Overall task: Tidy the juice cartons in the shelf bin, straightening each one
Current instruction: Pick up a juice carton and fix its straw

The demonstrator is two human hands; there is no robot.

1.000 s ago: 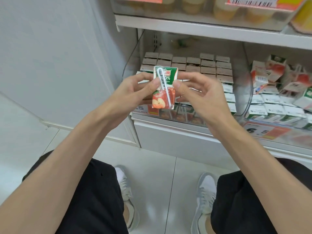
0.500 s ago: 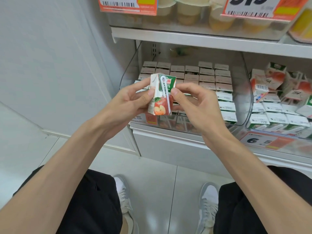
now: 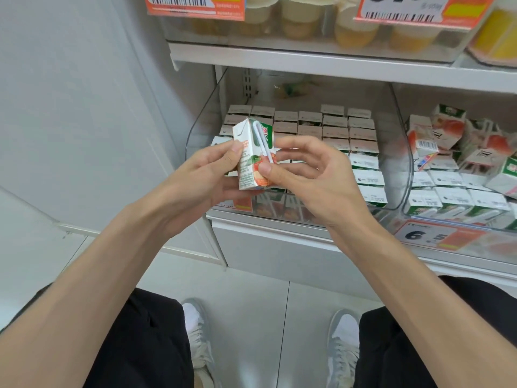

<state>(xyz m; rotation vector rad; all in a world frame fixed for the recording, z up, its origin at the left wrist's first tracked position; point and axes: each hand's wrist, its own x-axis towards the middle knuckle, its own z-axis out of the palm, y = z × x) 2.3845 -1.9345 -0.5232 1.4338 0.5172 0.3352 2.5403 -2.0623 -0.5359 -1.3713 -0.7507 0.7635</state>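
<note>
Straight ahead at twelve o'clock, just past the hands, the clear shelf bin (image 3: pixel 393 130) holds rows of juice cartons (image 3: pixel 335 135) standing upright with level tops, square from back to front. Judged from that, most of the straightening in this bin looks done. One carton is out of it: the held carton (image 3: pixel 247 163) hangs in the air before the bin's left half, upright and turned a little so a side panel and the printed face both show. Its wrapped straw (image 3: pixel 260 141) slants down that face. The left hand (image 3: pixel 207 177) grips it from nine o'clock, thumb on the side panel and fingers underneath. The right hand (image 3: pixel 307 177) grips from three o'clock, thumb pressed low on the face, fingers curled behind. What is left is probably to set this carton back in line; its slot is hidden by the hands.

At twelve o'clock overhead, an upper shelf (image 3: pixel 307 58) carries yellow cups (image 3: pixel 296 21). At three o'clock, a neighbouring bin (image 3: pixel 475 228) holds tumbled cartons (image 3: pixel 450 135) lying askew over tidy ones. If they count, much remains. A price label (image 3: pixel 436 236) hangs at four o'clock. The tight rows and the bin's front lip stand in the way of an easy return.
</note>
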